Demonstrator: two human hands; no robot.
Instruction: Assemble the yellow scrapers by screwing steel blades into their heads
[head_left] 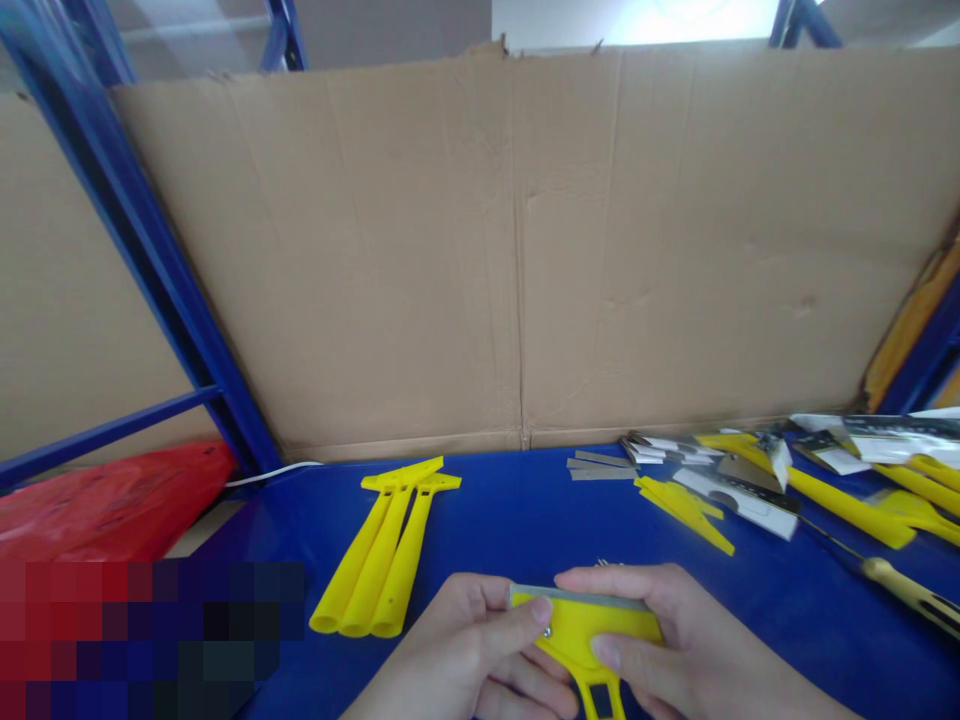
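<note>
Between my two hands is a yellow plastic scraper (571, 632) with a grey metal blade (585, 597) along its upper edge. My left hand (480, 645) pinches its left end, the thumb beside a small silver screw (547, 632). On the right end, my right hand (675, 635) has its thumb on the yellow face and its index finger along the blade edge. The scraper's handle runs down out of view at the bottom. Just beyond the blade lie some small metal screws (609, 563), partly hidden by my right hand.
Several yellow scraper handles (380, 560) lie left of my hands. Grey blades (600, 466), flat yellow pieces (686, 510), a screwdriver (911, 590) and packaged yellow tools (847, 500) are at right. Cardboard (450, 250) walls the back of the blue table (487, 520); red plastic (112, 500) lies far left.
</note>
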